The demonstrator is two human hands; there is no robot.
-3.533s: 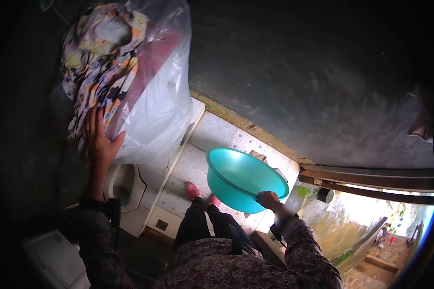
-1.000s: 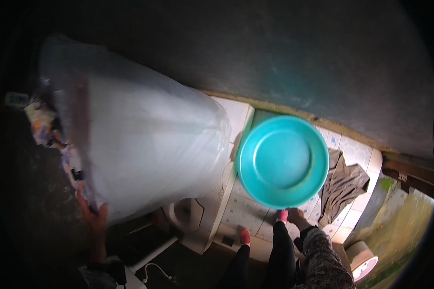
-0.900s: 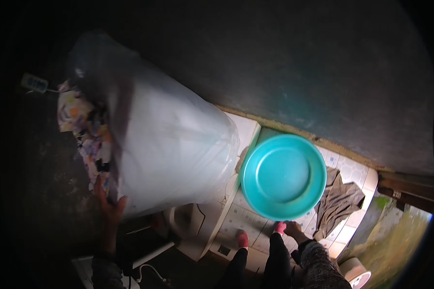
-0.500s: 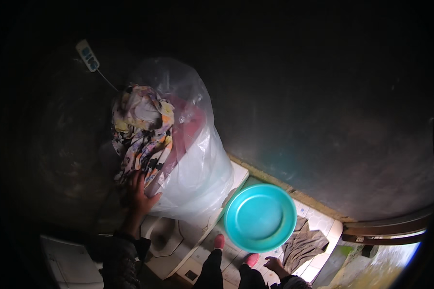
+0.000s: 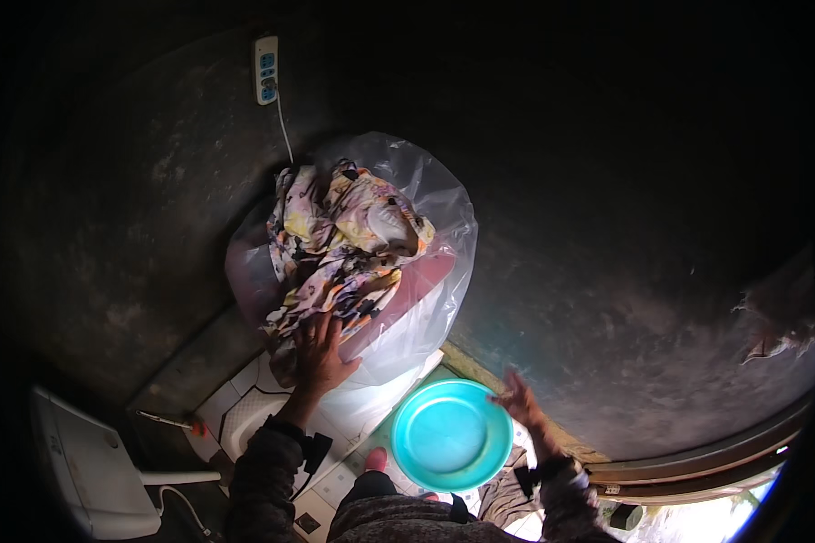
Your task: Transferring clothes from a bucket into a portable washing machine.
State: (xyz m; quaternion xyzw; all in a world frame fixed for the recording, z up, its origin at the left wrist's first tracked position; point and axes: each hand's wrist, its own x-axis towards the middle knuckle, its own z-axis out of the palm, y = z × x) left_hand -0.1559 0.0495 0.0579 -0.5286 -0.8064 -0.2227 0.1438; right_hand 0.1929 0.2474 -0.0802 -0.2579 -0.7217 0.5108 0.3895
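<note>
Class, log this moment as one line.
left hand: on floral cloth | right hand: open near teal basin, contact unclear | basin: empty

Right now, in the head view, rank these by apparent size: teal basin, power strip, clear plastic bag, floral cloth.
1. Clear plastic bag
2. Floral cloth
3. Teal basin
4. Power strip
Apparent size only; nearness may enlarge the bag and cloth.

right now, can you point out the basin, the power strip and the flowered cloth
Basin (image 5: 449,436): head view, on its bare inside bottom
Power strip (image 5: 265,70): head view, mid-front, among the sockets
Flowered cloth (image 5: 355,233): head view, on its bunched middle folds
</note>
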